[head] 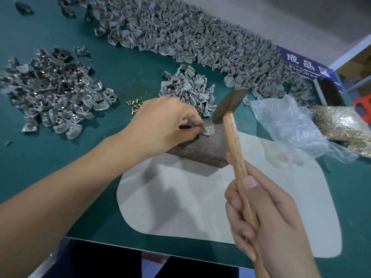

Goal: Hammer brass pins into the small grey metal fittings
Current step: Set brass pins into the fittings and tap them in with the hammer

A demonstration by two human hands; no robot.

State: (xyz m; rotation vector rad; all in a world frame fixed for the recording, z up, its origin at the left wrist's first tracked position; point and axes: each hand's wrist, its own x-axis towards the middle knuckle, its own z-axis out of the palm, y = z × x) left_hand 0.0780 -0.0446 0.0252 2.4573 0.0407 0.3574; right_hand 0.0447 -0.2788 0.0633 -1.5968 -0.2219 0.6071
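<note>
My left hand [166, 123] pinches a small grey fitting [208, 131] with a brass pin in it, holding it on top of a rusty metal block [202, 149]. My right hand [267, 215] grips the wooden handle of a hammer [230, 105]; its head hangs just above and to the right of the fitting. A few loose brass pins [133, 104] lie on the green table behind my left hand.
A small pile of grey fittings [188, 87] lies behind the block, a huge heap [200, 37] further back, and a pile with brass pins fitted [54, 93] at left. A plastic bag of brass pins [341, 127] sits right. A grey mat [200, 197] lies under the block.
</note>
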